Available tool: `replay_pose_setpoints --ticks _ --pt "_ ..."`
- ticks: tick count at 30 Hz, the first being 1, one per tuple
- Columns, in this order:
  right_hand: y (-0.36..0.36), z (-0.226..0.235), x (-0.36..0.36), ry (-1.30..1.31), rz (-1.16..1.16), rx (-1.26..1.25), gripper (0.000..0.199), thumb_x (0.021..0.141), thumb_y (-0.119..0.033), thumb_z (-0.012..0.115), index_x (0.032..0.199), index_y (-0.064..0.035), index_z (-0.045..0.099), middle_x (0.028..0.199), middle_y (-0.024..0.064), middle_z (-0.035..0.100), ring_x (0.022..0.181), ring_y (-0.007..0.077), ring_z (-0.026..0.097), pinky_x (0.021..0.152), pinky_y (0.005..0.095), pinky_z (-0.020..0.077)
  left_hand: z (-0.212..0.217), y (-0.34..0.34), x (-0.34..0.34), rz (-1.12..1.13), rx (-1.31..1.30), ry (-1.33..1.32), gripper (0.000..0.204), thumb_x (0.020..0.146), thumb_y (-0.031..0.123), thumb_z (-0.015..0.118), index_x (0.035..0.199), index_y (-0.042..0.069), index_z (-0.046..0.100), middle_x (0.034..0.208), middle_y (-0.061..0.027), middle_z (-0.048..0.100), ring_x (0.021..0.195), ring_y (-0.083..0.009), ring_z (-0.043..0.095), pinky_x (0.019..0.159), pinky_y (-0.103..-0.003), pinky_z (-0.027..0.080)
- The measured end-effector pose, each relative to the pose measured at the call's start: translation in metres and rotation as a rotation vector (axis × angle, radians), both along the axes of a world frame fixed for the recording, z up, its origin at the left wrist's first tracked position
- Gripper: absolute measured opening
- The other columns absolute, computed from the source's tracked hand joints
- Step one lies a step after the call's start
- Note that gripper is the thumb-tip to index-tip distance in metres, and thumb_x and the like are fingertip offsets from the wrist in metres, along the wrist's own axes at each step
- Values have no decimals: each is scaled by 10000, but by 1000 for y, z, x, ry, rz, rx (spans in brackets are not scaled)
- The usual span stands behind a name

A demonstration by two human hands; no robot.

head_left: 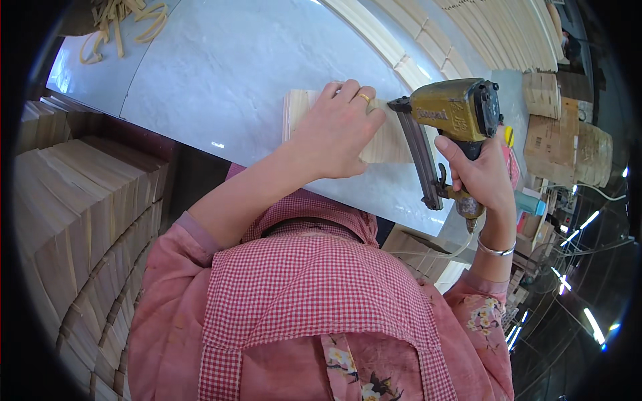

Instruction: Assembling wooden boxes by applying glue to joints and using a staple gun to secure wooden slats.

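Note:
My left hand (340,134) lies across a pale wooden piece (393,146) on the table, its fingers curled over the far side and the thumb near the close edge. The hand covers much of the wood, so how many layers it has I cannot tell. In my right hand (483,172) is a yellow-and-black air staple gun (441,107), my fingers wrapped round its grip below the body. The gun's nose is at the right end of the wood; whether it touches, I cannot make out. Its long dark magazine slants toward me.
Long pale wood strips (374,30) lie along the table's (200,87) far right, with more stacked boards (508,30) behind. Tan bands (120,27) rest at the far left. Tall stacks of wooden boards (87,194) stand to my left. An air hose (461,248) trails below the gun.

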State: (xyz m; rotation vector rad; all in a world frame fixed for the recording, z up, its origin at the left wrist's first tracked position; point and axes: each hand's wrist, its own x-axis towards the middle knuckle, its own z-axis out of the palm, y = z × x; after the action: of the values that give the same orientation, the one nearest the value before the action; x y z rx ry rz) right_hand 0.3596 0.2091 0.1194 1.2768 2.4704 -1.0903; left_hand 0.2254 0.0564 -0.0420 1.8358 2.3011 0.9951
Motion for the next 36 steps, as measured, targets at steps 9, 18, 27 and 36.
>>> replay_pose_setpoints --ticks 9,18,27,36 --pt "-3 -7 6 47 -72 -40 345 916 -257 774 1008 56 662 562 15 569 408 99 498 395 220 393 6 -1 -1 -33 -110 -60 527 635 288 829 1065 44 645 1301 -156 572 1159 -313 496 1056 -425 362" --pt "18 13 -20 -100 69 -65 363 907 -261 784 1028 60 666 561 14 574 407 93 500 392 222 394 4 -2 -2 -26 -45 -39 501 661 270 821 1075 41 655 1247 -159 585 1131 -311 502 1054 -435 357" --pt "19 7 20 8 -4 53 401 887 -318 797 973 54 674 574 17 579 406 93 490 391 231 383 -1 -2 -1 -60 4 22 540 670 266 825 1136 72 633 1289 -169 570 1188 -327 508 1078 -453 347" --pt "77 -77 225 -36 -246 598 398 846 -102 664 1210 40 588 985 183 686 845 319 670 767 378 532 33 -63 -18 33 -81 -227 622 761 335 821 1294 97 606 1344 -174 565 1235 -340 544 1104 -474 386"
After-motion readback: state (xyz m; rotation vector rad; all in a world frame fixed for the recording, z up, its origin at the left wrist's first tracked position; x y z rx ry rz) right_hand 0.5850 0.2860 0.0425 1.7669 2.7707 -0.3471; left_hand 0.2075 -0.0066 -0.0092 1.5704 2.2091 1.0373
